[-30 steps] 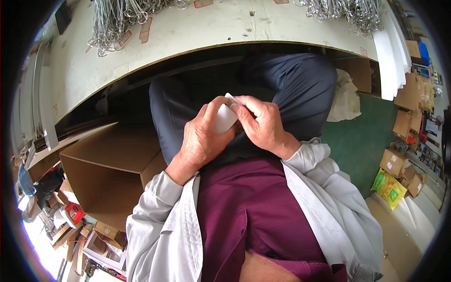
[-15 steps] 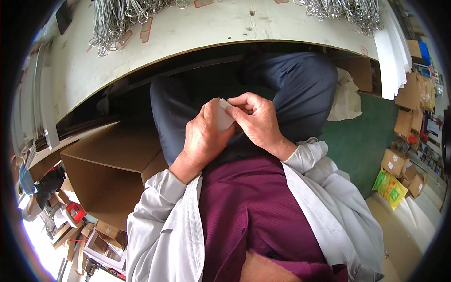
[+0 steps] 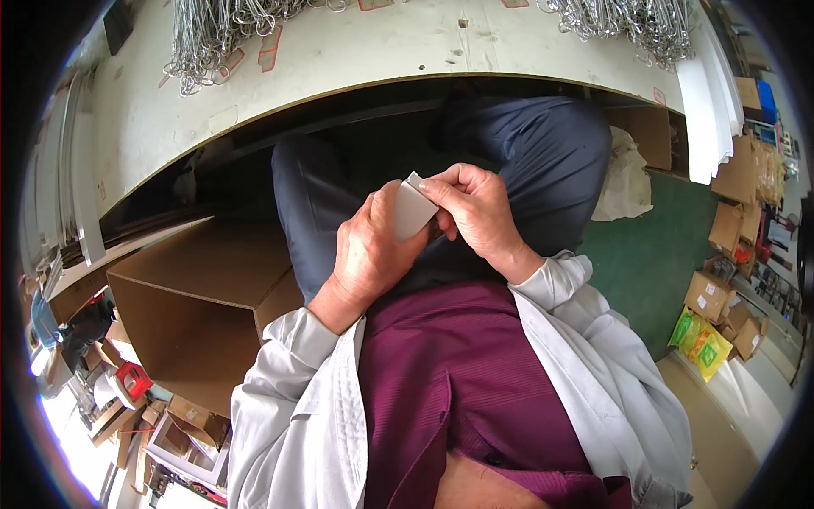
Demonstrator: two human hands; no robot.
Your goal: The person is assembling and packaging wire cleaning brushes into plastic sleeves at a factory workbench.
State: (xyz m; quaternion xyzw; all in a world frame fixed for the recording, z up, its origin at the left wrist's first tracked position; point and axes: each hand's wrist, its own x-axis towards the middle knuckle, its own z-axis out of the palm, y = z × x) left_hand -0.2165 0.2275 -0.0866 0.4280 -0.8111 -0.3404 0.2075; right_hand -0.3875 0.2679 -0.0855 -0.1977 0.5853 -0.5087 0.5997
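Above my lap, a small white box-like card piece (image 3: pixel 413 210) is held between both hands. My left hand (image 3: pixel 370 244) wraps round its left side and lower part, fingers closed. On the top right edge, the thumb and fingers of my right hand (image 3: pixel 479 210) are pinched together at a narrow end of the piece. The right fingertips partly cover that end, and the left palm hides the underside. Whether the piece is hollow cannot be made out.
Ahead stands a white worktop (image 3: pixel 339 64) with bundles of metal wire hooks (image 3: pixel 225 34) at left and more (image 3: pixel 627 25) at right. A large open cardboard box (image 3: pixel 199 297) sits by my left knee. White strips (image 3: pixel 712 102) hang at the right edge; boxes (image 3: pixel 710 293) lie beyond.
The white piece has tilted and shows more of its broad face. My right hand has shifted slightly right, its thumb now at the top edge. The left hand stays almost in place.
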